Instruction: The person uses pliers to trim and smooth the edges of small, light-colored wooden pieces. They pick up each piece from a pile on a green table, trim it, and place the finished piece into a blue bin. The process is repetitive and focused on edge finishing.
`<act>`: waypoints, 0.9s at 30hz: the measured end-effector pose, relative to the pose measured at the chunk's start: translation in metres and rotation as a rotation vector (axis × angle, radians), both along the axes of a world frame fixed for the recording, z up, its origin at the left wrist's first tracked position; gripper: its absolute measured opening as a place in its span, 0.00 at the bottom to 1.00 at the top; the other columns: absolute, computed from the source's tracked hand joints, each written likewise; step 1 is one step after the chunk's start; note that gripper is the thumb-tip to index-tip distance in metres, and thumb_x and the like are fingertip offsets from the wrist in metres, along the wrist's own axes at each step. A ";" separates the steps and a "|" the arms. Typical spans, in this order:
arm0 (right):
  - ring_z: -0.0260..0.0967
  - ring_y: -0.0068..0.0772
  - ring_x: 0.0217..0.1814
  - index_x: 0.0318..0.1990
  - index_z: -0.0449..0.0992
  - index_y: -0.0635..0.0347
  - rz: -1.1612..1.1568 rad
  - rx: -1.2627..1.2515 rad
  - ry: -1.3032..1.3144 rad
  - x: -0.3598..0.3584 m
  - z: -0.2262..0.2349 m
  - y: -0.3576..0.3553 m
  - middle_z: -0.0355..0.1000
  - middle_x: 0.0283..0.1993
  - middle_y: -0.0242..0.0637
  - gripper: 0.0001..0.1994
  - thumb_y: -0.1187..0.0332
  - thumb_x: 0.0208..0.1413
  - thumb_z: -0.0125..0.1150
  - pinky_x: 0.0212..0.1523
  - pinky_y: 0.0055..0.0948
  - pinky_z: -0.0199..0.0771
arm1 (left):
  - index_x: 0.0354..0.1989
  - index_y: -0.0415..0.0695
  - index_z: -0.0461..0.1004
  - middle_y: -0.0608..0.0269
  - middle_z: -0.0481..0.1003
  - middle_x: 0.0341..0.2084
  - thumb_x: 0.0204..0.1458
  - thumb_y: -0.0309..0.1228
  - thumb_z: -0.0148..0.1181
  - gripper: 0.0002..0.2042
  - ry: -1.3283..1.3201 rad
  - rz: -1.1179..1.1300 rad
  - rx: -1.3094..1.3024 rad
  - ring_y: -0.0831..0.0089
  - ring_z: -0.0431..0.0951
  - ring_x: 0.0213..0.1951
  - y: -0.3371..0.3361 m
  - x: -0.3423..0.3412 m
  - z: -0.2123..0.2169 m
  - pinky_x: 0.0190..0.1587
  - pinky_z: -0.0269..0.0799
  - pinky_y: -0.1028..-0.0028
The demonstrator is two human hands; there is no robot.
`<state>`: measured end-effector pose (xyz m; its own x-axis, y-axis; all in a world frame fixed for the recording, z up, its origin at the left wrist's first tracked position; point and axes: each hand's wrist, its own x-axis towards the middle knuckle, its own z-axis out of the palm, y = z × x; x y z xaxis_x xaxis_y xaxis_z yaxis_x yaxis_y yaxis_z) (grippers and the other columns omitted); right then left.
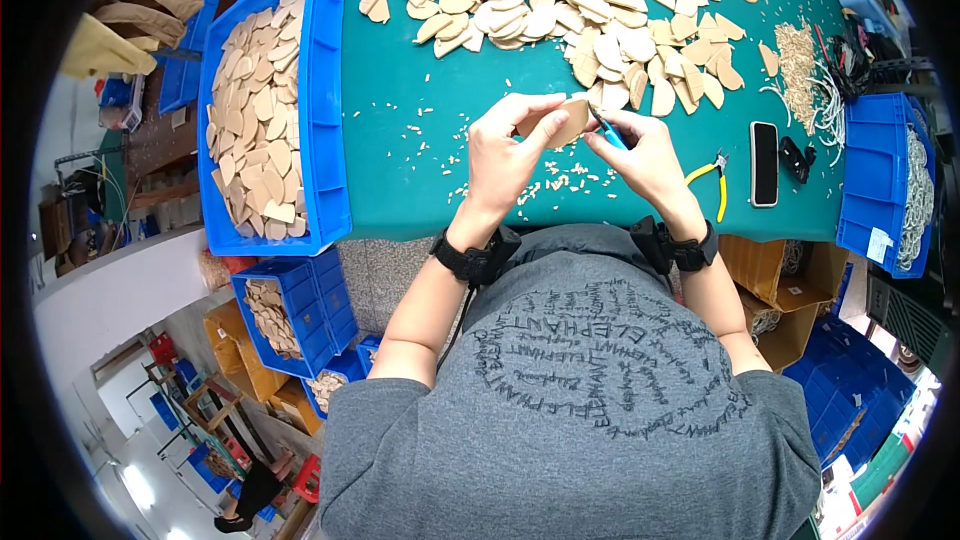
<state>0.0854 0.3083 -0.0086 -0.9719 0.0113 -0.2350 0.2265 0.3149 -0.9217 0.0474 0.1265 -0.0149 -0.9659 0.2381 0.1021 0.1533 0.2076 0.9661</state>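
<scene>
Over the green-covered table, my left hand [508,148] is closed on a flat tan piece with a rounded edge [572,122], pinched between thumb and fingers. My right hand [645,158] grips small blue-handled cutters [612,136], whose dark jaws are at the piece's right edge. Fingers partly hide both the tool and the piece. Small tan offcuts [565,180] lie scattered below the hands. A big heap of similar flat tan pieces [540,5] spreads across the far side of the table.
At the left stands a blue bin [333,120] full of tan pieces. Yellow-handled cutters [716,176], a phone [764,165] and a black cable [796,158] lie to the right. Beyond them are a pile of offcuts [797,65] and another blue bin [868,185] with pale strands.
</scene>
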 end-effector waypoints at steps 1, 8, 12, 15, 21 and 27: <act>0.64 0.13 0.30 0.37 0.78 0.64 0.004 -0.003 -0.012 -0.001 0.001 -0.001 0.73 0.28 0.27 0.09 0.70 0.50 0.64 0.31 0.17 0.65 | 0.40 0.40 0.79 0.60 0.79 0.36 0.50 0.28 0.65 0.10 0.013 0.000 -0.016 0.76 0.77 0.37 -0.001 0.000 0.001 0.40 0.73 0.78; 0.64 0.12 0.28 0.36 0.78 0.64 0.015 -0.017 0.034 -0.002 -0.020 -0.006 0.72 0.27 0.27 0.08 0.70 0.50 0.63 0.30 0.17 0.65 | 0.41 0.40 0.79 0.61 0.79 0.36 0.50 0.28 0.65 0.11 -0.006 -0.008 0.045 0.77 0.77 0.37 -0.011 -0.002 0.000 0.40 0.73 0.78; 0.61 0.11 0.24 0.36 0.79 0.63 -0.063 -0.096 0.106 -0.004 -0.013 -0.013 0.70 0.23 0.25 0.08 0.69 0.50 0.63 0.25 0.16 0.62 | 0.41 0.39 0.79 0.62 0.78 0.36 0.50 0.28 0.64 0.10 -0.089 0.046 0.083 0.79 0.76 0.37 -0.024 -0.004 0.005 0.41 0.72 0.79; 0.60 0.10 0.27 0.36 0.78 0.65 -0.106 -0.077 0.062 -0.002 -0.013 -0.001 0.70 0.25 0.22 0.08 0.70 0.51 0.64 0.28 0.14 0.60 | 0.40 0.39 0.78 0.64 0.78 0.36 0.52 0.28 0.63 0.09 0.024 0.282 0.060 0.79 0.75 0.37 -0.065 -0.021 0.011 0.41 0.72 0.77; 0.56 0.08 0.26 0.35 0.78 0.63 -0.225 -0.158 0.000 0.009 -0.014 0.029 0.66 0.25 0.19 0.06 0.71 0.51 0.63 0.25 0.13 0.55 | 0.54 0.36 0.65 0.52 0.68 0.47 0.50 0.38 0.65 0.27 0.463 0.984 -0.307 0.59 0.63 0.54 -0.148 -0.083 -0.015 0.57 0.59 0.61; 0.55 0.09 0.25 0.35 0.77 0.64 -0.220 -0.127 0.018 0.018 -0.017 0.036 0.66 0.25 0.20 0.06 0.71 0.50 0.63 0.26 0.14 0.55 | 0.44 0.44 0.74 0.52 0.70 0.42 0.41 0.49 0.68 0.26 0.200 0.082 -0.739 0.56 0.66 0.47 0.033 -0.047 -0.116 0.48 0.66 0.62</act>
<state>0.1039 0.3445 -0.0252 -0.9533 0.1948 -0.2308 0.2601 0.1413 -0.9552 0.0005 0.1600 -0.1304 -0.9633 0.2405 0.1192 0.2667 0.8066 0.5276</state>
